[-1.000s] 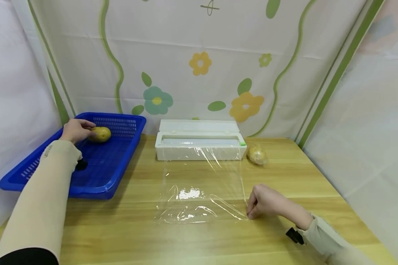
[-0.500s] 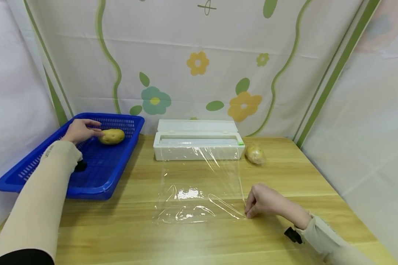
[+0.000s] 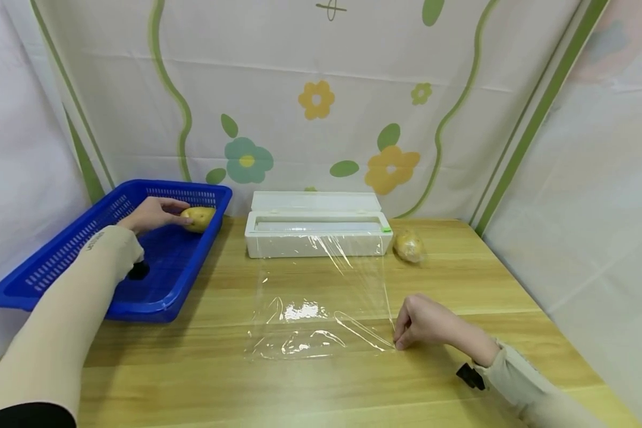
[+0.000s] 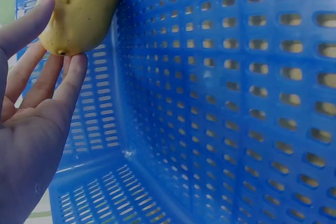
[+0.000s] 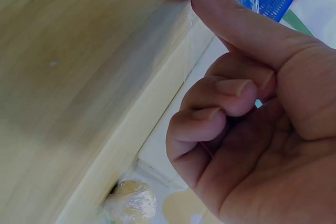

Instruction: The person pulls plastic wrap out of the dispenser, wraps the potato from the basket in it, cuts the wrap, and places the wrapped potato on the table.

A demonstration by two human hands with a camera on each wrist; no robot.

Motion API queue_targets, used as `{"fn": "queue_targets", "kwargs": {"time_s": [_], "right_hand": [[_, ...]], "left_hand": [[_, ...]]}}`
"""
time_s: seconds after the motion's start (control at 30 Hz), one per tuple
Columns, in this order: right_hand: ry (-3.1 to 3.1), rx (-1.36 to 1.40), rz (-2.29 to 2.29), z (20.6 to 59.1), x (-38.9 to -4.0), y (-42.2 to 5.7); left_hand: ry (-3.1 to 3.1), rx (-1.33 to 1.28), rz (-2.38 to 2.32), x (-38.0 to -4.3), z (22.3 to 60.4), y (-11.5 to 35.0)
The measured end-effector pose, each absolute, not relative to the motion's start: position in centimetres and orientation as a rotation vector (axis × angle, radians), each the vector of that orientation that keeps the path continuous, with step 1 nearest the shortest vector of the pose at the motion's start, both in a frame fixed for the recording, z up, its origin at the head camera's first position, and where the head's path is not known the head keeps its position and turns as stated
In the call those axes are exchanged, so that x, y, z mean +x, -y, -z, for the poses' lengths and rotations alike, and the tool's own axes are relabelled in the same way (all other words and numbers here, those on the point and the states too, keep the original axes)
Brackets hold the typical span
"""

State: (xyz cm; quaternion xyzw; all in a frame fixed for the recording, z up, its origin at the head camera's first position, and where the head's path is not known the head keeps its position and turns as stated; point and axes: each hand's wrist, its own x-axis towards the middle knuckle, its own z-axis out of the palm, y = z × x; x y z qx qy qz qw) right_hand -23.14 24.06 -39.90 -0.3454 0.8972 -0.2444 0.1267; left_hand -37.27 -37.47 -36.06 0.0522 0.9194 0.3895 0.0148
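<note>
Inside the blue plastic basket (image 3: 189,285) on the left, my left hand (image 3: 152,214) holds a yellow potato (image 3: 200,219) by its near end. The left wrist view shows the thumb on one side of the potato (image 4: 79,14) and fingertips at its lower end. At front right, my right hand (image 3: 425,321) pinches the near right corner of a sheet of clear plastic wrap (image 3: 310,297) lying over the table. That sheet comes out of a white wrap dispenser (image 3: 252,245) with its lid raised. The right wrist view shows the other fingers curled into the palm.
A potato covered in clear wrap (image 3: 408,246) sits right of the dispenser. The wooden table (image 3: 353,392) reaches a floral fabric wall (image 3: 299,142) at the back, with white cloth sides at left and right.
My left hand and the potato have moved to the right within the basket, toward its far right corner. The right hand keeps its pinch on the wrap corner.
</note>
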Motion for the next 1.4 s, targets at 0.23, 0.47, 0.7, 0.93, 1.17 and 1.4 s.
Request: {"fn": "queue_targets", "kwargs": {"time_s": [0.23, 0.47, 0.7, 0.93, 1.17, 1.4], "right_hand": [[-2.612, -0.998, 0.733, 39.9, -23.0, -24.1], [-2.625, -1.009, 0.703, 40.0, -23.0, -24.0], [-2.62, -1.013, 0.722, 40.1, -23.0, -24.1], [-2.608, -1.0, 0.738, 40.1, -23.0, -24.2], [-2.611, -1.009, 0.707, 39.9, -23.4, -24.1], [-2.599, -1.009, 0.704, 39.9, -23.6, -24.0]], "left_hand": [[-2.782, 0.148, -1.239, -37.2, 36.2, 36.8], [-2.847, 0.176, -1.16, -37.3, 36.7, 36.9], [-2.862, 0.183, -1.132, -37.2, 36.5, 37.0], [-2.837, 0.168, -1.152, -37.1, 35.6, 37.2], [-2.848, 0.167, -1.187, -37.0, 34.5, 37.2], [-2.89, 0.138, -1.237, -35.6, 32.3, 37.0]]}}
